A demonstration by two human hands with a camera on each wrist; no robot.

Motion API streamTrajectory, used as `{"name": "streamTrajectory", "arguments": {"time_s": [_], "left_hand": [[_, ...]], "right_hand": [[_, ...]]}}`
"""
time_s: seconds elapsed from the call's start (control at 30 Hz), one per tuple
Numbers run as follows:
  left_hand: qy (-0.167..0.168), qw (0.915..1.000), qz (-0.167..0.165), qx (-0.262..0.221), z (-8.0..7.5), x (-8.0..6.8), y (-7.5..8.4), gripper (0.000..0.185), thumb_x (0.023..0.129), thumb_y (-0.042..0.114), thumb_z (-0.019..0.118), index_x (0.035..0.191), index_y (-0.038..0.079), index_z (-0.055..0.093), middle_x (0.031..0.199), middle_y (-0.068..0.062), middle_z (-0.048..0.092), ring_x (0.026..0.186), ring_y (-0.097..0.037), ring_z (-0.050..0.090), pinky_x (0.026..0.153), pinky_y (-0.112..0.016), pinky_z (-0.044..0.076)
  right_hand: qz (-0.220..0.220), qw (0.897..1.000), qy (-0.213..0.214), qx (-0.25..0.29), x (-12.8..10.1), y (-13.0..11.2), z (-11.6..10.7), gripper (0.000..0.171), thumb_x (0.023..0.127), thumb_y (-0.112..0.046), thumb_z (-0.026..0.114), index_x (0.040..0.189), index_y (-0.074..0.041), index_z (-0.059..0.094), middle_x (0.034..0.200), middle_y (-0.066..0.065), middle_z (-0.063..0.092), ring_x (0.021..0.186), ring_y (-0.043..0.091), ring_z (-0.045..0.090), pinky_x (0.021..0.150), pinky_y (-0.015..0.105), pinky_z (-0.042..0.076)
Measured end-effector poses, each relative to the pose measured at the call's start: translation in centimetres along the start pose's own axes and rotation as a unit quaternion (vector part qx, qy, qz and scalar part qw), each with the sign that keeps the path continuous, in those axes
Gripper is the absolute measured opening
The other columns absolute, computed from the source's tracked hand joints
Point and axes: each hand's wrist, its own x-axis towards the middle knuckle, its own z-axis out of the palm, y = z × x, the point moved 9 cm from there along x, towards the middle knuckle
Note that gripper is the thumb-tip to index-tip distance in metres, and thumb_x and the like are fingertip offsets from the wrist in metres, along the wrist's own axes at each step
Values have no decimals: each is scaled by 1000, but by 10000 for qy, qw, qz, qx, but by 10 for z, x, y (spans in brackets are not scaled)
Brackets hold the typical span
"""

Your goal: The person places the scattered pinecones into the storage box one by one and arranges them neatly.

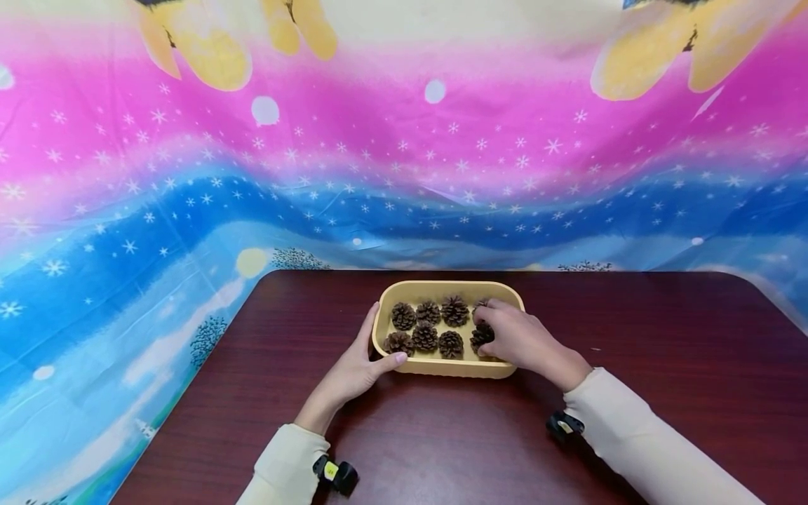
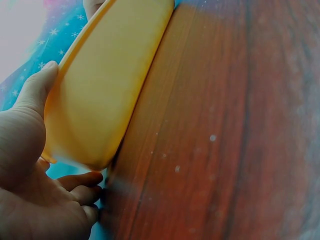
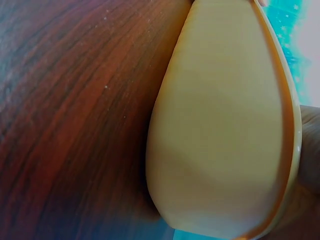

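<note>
A yellow rectangular container [image 1: 467, 367] stands on the table with several brown pine cones [image 1: 425, 337] in two rough rows inside. At its left front corner, my left hand [image 1: 353, 368] rests against the wall, thumb laid on the front rim and fingers extended along the left end. The left wrist view shows that thumb [image 2: 37, 90] touching the rim. My right hand [image 1: 520, 340] reaches over the right end into the container. Its fingers and thumb are curled about a pine cone [image 1: 480, 338] at the front right, which they partly cover. Another cone behind it is mostly hidden by the fingers.
The dark red-brown wooden table [image 1: 442, 435] has rounded far corners. Directly behind its far edge hangs a colourful cloth [image 1: 404, 154] with snowflakes. The container's tall outer wall [image 3: 225, 125] fills much of the right wrist view.
</note>
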Motion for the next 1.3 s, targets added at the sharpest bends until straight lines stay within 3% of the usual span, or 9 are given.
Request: {"name": "streamTrajectory", "arguments": {"time_s": [0.3, 0.7, 1.3], "left_hand": [[-1, 10000, -32, -7, -1, 1, -2, 108, 93, 37, 80, 167, 47, 1, 176, -8, 14, 161, -36, 18, 128, -62, 15], [-17, 9999, 93, 110, 0, 0, 0, 108, 94, 36, 79, 168, 42, 2, 176, -13, 16, 159, -40, 21, 127, -65, 17], [-36, 10000, 60, -8, 1, 1, -1, 109, 94, 36, 80, 168, 45, 1, 176, -7, 15, 161, -36, 19, 128, -62, 15]], "right_hand": [[18, 9999, -118, -73, 2, 0, 3, 44, 79, -20, 91, 117, -11, 71, 114, 6, 65, 93, 22, 65, 70, 46, 55], [75, 9996, -238, 95, 1, 1, 2, 43, 79, -21, 91, 116, -13, 71, 109, 3, 62, 88, 18, 61, 71, 44, 53], [97, 9996, -230, 96, 1, 1, 2, 42, 80, -18, 91, 117, -12, 71, 108, 3, 62, 88, 18, 61, 72, 44, 54]]}}
